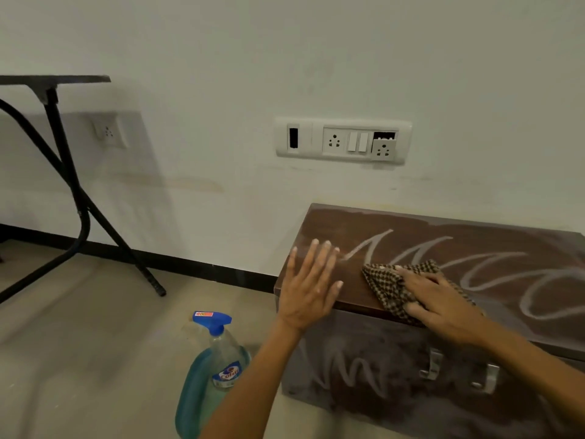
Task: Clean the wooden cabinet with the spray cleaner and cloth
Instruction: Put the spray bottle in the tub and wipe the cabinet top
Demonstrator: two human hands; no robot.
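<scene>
A low dark wooden cabinet (443,245) stands against the wall at the right, its top and front streaked with pale squiggles of cleaner. My right hand (440,302) presses a brown checked cloth (387,288) flat on the cabinet top near its front edge. My left hand (308,286) rests open, fingers spread, on the top's left corner, beside the cloth and apart from it. A spray bottle (215,372) with blue liquid and a blue trigger head stands on the floor left of the cabinet, below my left forearm.
Metal handles (459,372) stick out of the cabinet front. A white socket and switch panel (343,142) sits on the wall above. A black folding table (63,172) with crossed legs stands at the left on the grey floor (95,343).
</scene>
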